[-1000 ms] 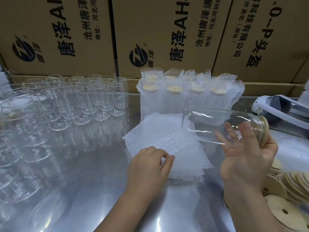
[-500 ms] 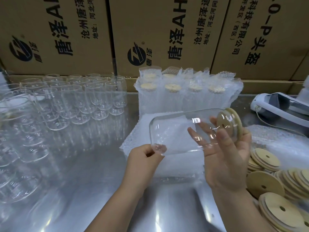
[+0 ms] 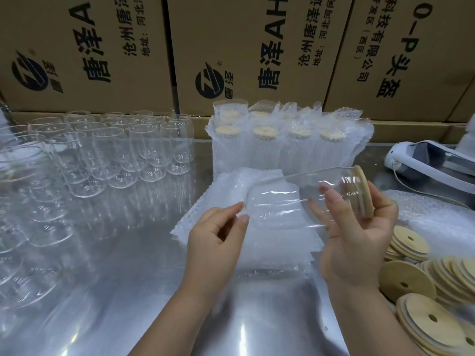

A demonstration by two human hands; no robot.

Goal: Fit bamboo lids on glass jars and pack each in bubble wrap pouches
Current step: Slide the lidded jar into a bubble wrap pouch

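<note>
My right hand (image 3: 359, 242) grips a clear glass jar (image 3: 277, 201) near its mouth and holds it on its side above the table. A round bamboo lid (image 3: 363, 194) sits on the jar's right end. At the jar's base, my left hand (image 3: 213, 242) touches the glass with the tips of thumb and forefinger, the other fingers loosely curled. A stack of flat bubble wrap pouches (image 3: 270, 255) lies directly under the jar. Loose bamboo lids (image 3: 416, 291) are piled at the right.
Several empty glass jars (image 3: 115, 155) crowd the left of the steel table (image 3: 128, 304). Lidded jars packed in pouches (image 3: 282, 142) stand at the back centre. A white device with a cord (image 3: 431, 160) lies at right. Cardboard boxes (image 3: 257, 47) wall off the back.
My right hand swung the lidded jar leftward over the pouch stack. My left hand lifted off the pouches and met the jar's base.
</note>
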